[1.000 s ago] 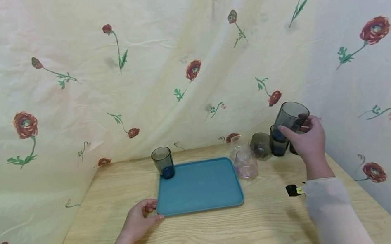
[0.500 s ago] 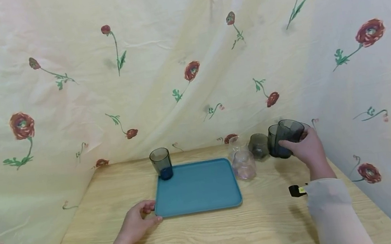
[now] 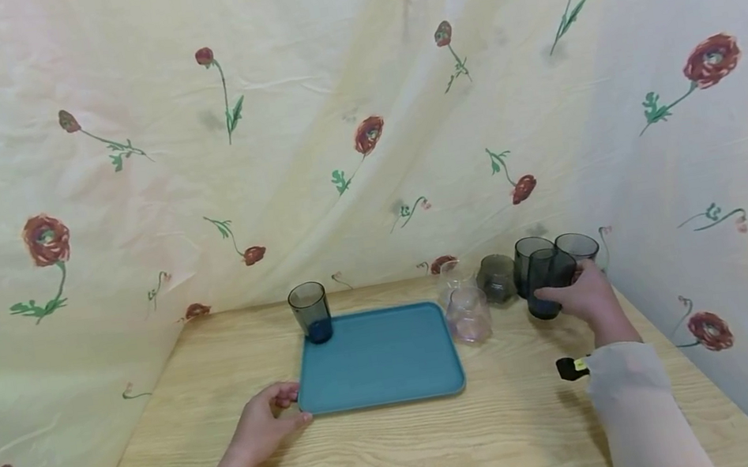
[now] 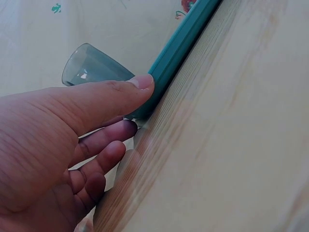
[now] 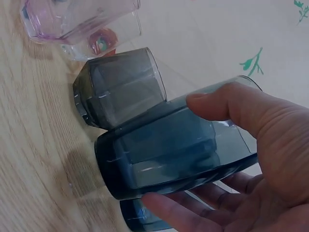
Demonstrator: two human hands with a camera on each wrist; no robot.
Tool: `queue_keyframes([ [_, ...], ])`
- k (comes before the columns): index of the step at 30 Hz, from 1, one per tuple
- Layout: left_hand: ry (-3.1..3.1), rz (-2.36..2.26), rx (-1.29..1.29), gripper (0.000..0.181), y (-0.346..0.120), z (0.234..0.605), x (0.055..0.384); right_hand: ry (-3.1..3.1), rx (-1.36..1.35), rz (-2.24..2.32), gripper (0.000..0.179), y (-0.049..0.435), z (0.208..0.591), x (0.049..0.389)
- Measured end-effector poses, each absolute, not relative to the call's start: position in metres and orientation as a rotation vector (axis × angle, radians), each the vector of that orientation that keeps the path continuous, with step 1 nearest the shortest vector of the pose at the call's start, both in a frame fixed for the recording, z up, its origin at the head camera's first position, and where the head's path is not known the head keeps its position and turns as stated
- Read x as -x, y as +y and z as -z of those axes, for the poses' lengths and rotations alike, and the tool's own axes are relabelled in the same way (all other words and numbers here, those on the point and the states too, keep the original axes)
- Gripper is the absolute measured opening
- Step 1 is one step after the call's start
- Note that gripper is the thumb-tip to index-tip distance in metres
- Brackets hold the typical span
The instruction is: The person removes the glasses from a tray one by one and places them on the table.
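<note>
My left hand (image 3: 265, 428) pinches the near left corner of a blue tray (image 3: 384, 360), thumb on the rim and the other fingers curled at its side. A dark tinted glass tumbler (image 3: 310, 306) stands upright on the tray's far left corner. At the right, my right hand (image 3: 587, 298) grips another dark tumbler (image 5: 169, 150), thumb on one side and fingers round the other. Its base is close over the table. Just behind it stand two more dark tumblers, one on the left (image 3: 523, 252) and one on the right (image 3: 577, 243), both partly hidden.
A grey faceted glass (image 3: 497, 280) stands left of the dark tumblers. Further left, near the tray's right edge, are a pinkish clear glass (image 3: 470, 324) and a clear glass (image 3: 453, 276) behind it. A flowered cloth (image 3: 306, 155) hangs along the table's back and sides.
My right hand has lowered its tumbler from above the others down to near the table, in front of them. The left hand and the tray have stayed in place.
</note>
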State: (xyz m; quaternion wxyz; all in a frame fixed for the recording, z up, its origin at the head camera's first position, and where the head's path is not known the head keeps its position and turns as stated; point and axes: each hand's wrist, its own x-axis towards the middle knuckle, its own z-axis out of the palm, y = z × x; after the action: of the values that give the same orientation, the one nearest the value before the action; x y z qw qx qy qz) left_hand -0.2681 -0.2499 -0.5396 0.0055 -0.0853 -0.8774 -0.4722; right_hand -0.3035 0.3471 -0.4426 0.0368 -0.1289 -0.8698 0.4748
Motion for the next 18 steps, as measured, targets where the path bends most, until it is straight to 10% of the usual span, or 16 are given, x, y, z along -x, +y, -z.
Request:
queue_keyframes([
  [18, -2.749, 1.462, 0.261, 0.050, -0.250, 0.541, 0.269, -2.705, 0.369, -1.581, 0.117, 0.353, 0.457, 0.309],
])
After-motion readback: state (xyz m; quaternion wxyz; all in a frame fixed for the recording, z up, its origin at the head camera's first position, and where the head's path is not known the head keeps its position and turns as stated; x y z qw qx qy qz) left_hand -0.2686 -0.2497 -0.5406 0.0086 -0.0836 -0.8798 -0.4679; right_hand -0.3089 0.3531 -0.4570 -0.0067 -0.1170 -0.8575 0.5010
